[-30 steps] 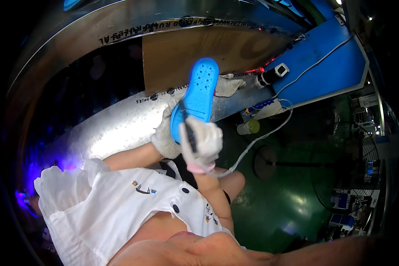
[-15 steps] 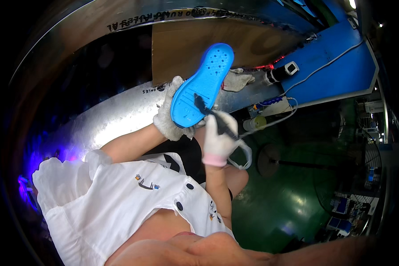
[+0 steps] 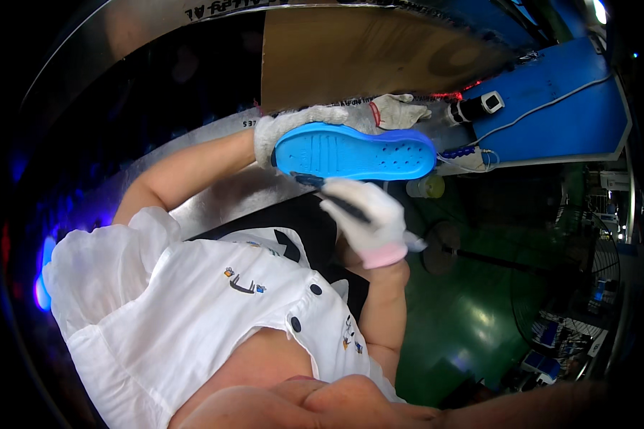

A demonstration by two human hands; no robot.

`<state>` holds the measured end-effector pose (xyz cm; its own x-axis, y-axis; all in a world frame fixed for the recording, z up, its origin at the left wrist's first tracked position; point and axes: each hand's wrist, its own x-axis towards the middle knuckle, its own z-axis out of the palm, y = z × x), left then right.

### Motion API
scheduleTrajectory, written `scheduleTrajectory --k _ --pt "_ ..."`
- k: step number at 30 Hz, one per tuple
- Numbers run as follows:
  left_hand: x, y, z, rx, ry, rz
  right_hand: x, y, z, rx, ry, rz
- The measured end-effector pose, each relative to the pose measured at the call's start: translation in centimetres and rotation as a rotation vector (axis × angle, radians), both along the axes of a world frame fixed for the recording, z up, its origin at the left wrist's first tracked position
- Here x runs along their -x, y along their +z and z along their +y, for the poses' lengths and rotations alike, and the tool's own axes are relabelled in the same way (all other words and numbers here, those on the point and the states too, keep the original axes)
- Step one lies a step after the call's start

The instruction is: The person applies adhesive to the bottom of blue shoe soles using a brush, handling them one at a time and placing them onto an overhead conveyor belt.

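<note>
Here, hands (image 3: 383,222) hold tool (image 3: 308,179) and sole (image 3: 350,152), 1 yellowish cylinder (image 3: 431,188) beyond.

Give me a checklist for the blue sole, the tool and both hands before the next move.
1. Left hand holding the blue sole: ok, at the end away from the holes.
2. Sole's holed face toward the camera: ok.
3. Right hand closed around the dark tool: ok.
4. Tool's tip touching the sole's near edge: cannot tell; it is close, but blurred.
5. Loose glove separate from the sole: cannot tell; it lies just beyond the far edge.
</note>
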<state>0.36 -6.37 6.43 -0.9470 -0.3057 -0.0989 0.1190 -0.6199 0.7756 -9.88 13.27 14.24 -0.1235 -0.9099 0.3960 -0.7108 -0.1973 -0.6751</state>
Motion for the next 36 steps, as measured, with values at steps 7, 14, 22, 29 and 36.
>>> scheduleTrajectory --k 7,14,22,29,36 --pt "1.2 -1.2 -3.6 0.336 -0.295 0.277 -1.4 0.1 0.0 0.014 0.010 0.031" --pt "1.0 0.3 -4.7 0.752 -0.251 0.542 -1.9 1.4 0.9 -0.023 -0.060 0.126" --pt "1.6 -1.3 -5.2 0.635 -0.332 0.279 -1.5 1.6 1.5 -0.039 -0.076 0.349" --pt "0.0 2.6 -5.5 0.784 -0.258 0.304 -1.2 2.5 1.6 -0.061 -0.105 0.336" --pt "-1.8 3.2 -6.4 1.150 -0.122 0.201 0.9 0.9 1.2 0.157 -0.120 0.297"
